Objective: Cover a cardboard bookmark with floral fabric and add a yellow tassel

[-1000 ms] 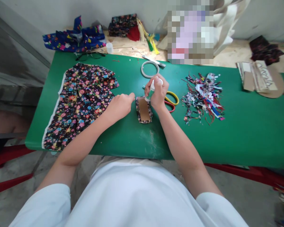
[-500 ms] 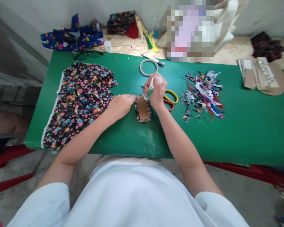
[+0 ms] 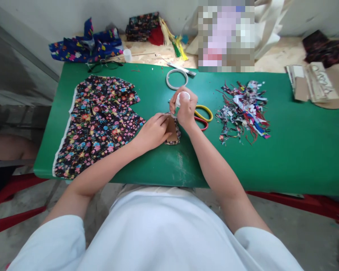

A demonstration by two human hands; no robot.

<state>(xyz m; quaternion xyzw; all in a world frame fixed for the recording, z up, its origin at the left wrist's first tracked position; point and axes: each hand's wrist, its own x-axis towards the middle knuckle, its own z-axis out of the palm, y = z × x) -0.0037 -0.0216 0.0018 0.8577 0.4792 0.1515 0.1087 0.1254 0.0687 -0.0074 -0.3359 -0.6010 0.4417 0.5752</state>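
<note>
My right hand (image 3: 185,109) is wrapped round a small glue bottle (image 3: 183,98) with a white end uppermost. The bottle's lower tip is at the upper edge of a brown cardboard piece (image 3: 172,130) bordered with floral fabric. My left hand (image 3: 155,131) lies over the left side of this piece, thumb on the cardboard and fingers at its upper left edge, holding it against the table. The fingertips are partly hidden. Scissors (image 3: 205,113) with yellow and red handles lie just right of my right hand, their blades mostly covered by it.
Black floral cloth (image 3: 97,124) spreads over the left of the green table (image 3: 243,165). Beyond my hands lie a tape roll (image 3: 167,79) and a cutter knife (image 3: 182,69). Fabric scraps (image 3: 244,113) are heaped at right, near cardboard pieces (image 3: 313,84). Glasses (image 3: 106,66) lie at the back.
My left hand has moved right, from beside the cardboard piece onto it, and its thumb has spread out. My right hand keeps the bottle at the piece's upper edge.
</note>
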